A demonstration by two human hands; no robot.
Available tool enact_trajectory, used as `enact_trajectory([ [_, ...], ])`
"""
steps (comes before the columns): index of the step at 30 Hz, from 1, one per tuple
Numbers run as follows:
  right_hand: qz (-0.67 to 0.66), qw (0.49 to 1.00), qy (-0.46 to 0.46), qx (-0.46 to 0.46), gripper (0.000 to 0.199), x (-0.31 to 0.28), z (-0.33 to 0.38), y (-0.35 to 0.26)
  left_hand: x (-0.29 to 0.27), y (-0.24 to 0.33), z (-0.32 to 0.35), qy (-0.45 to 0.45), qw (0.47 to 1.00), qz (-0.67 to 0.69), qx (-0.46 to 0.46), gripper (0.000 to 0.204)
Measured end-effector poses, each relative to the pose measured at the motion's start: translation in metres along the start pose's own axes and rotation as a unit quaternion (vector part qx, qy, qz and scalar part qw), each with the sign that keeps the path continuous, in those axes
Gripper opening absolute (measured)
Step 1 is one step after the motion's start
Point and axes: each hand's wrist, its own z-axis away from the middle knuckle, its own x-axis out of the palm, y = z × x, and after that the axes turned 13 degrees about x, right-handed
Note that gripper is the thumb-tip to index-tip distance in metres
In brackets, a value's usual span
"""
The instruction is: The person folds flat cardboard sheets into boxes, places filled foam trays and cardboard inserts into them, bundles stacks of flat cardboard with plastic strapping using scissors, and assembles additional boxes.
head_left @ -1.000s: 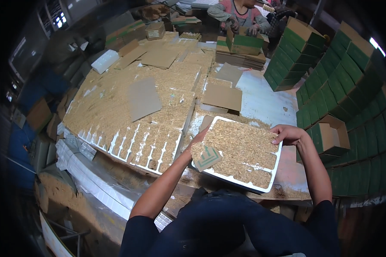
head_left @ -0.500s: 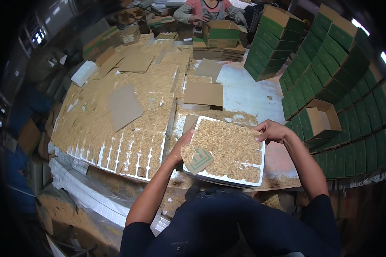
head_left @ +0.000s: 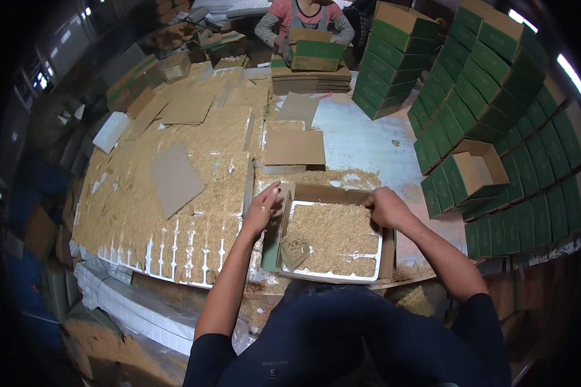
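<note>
A white tray (head_left: 334,274) filled with pale straw-like shavings sits inside an open cardboard box (head_left: 329,193) that is green on the outside, right in front of me. My left hand (head_left: 262,211) grips the box's left flap (head_left: 273,240), with one finger pointing up along its corner. At the far right corner, my right hand (head_left: 384,206) curls over the tray's rim. A small folded greenish card (head_left: 295,250) lies on the shavings in the tray's near left part.
Long white slotted trays (head_left: 174,248) covered in shavings fill the table to my left, with cardboard sheets (head_left: 174,177) on them. Stacked green boxes (head_left: 497,97) wall off the right, one box (head_left: 474,171) open. At the far end another person (head_left: 303,16) handles a box.
The tray, held up in both hands above the table before, has come down into the open box. My hands have shifted from the tray's sides to the box flap and the far rim.
</note>
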Motion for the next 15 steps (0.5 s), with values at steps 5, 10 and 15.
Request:
enact_trajectory([
  [5,0.191,0.973,0.105,-0.071,0.015,0.040,0.013,-0.036,-0.035,-0.064,-0.117,0.080,0.867,-0.444,0.211,0.057],
  [10,0.164,0.967,0.132,-0.147,0.018,0.041,0.033,-0.047,-0.028,-0.088,-0.178,0.028,0.761,-0.593,0.261,0.053],
  [15,-0.129,0.961,0.237,-0.065,0.023,-0.014,0.096,-0.031,-0.050,-0.115,-0.197,-0.060,0.730,-0.653,0.193,0.048],
])
